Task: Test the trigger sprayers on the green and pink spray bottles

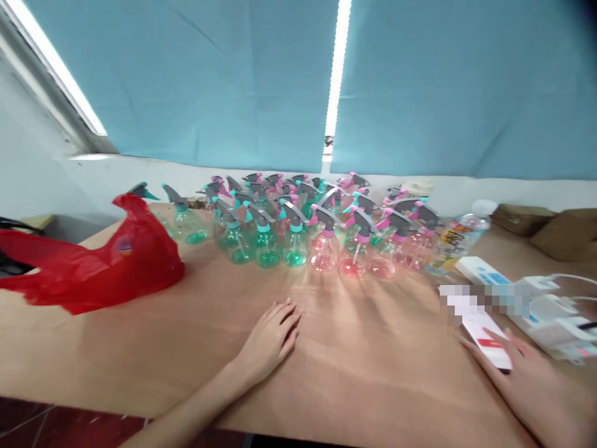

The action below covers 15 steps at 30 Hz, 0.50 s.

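My left hand (269, 336) lies palm down on the wooden table, its fingers stretched out and nothing in them. In front of it stand rows of small clear spray bottles, green-tinted ones (267, 246) to the left and pink-tinted ones (323, 252) to the right. Their trigger heads are grey with turquoise or pink parts. Low at the right, my right hand (536, 379) is around the near end of a smartphone (497, 356) with a lit screen. The thumb lies along its left edge and the fingers reach over its right side; the hand is somewhat blurred.
A red plastic bag (125, 261) sits on the left of the table (354, 367). At right are a labelled plastic bottle (461, 233), a white power strip (482, 270) with plugged-in chargers (555, 311) and cables, and brown packages (566, 233). A blue curtain (209, 81) hangs behind.
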### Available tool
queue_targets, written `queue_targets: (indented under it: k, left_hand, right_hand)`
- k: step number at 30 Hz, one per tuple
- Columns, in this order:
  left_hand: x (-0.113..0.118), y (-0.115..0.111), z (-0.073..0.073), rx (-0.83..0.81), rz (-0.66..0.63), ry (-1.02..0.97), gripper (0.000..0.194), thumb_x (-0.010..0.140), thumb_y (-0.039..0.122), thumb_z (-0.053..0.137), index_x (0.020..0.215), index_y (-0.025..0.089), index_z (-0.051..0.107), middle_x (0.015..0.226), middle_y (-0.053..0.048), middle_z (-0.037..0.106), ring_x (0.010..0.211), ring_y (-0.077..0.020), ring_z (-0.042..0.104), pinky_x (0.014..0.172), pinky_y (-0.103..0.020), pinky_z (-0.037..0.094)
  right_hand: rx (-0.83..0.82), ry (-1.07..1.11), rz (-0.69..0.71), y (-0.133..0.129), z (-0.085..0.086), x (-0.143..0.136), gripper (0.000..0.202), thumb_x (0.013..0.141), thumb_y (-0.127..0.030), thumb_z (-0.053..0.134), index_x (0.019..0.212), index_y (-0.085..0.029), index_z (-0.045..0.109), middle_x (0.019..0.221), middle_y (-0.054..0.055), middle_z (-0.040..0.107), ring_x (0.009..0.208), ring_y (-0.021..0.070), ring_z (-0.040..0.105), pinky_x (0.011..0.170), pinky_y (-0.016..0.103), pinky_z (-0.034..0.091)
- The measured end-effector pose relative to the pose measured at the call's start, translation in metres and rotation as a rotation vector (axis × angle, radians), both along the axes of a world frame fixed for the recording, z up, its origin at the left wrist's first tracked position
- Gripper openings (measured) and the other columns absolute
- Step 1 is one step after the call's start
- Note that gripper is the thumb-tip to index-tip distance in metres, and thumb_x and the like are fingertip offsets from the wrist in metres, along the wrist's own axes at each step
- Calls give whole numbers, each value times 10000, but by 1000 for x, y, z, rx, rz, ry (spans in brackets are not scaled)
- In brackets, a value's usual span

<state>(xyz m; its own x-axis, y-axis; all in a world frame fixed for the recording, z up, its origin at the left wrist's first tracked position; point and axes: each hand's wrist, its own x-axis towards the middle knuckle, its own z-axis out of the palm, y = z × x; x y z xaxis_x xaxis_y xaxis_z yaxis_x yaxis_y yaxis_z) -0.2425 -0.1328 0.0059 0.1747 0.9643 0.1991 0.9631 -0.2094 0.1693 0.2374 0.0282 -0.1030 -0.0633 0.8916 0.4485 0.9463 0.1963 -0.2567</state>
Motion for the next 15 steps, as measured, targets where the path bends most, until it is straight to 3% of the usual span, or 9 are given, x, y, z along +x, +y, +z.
queue_targets:
  k: [3, 8, 15]
  left_hand:
    - [0, 6, -3, 40, -9, 15, 366, 956, 247, 421, 1262, 135, 589, 1303, -159, 617, 1251, -309, 548, 1058, -530, 441]
    - [0, 24, -4, 84, -58, 21, 385, 958, 309, 422, 1242, 129, 609, 1322, -180, 596, 1236, -345, 552, 1023, -541, 465]
    - [16, 60, -7, 100, -139, 20, 404, 967, 331, 387, 1206, 124, 638, 1293, -186, 607, 1228, -352, 548, 995, -533, 483]
  right_hand:
    - [8, -60, -15, -6, 15, -15, 805, 803, -761, 331, 1143, -121, 682, 1222, 254, 585, 1024, 427, 604, 790, 533, 504]
    - [26, -35, -9, -14, 36, -31, 794, 846, -757, 293, 1141, -120, 664, 1236, 235, 574, 1122, 401, 564, 897, 526, 475]
    - [37, 15, 22, -17, 48, -37, 651, 882, -664, 412, 1240, -151, 595, 1310, 216, 528, 1194, 379, 520, 929, 531, 452]
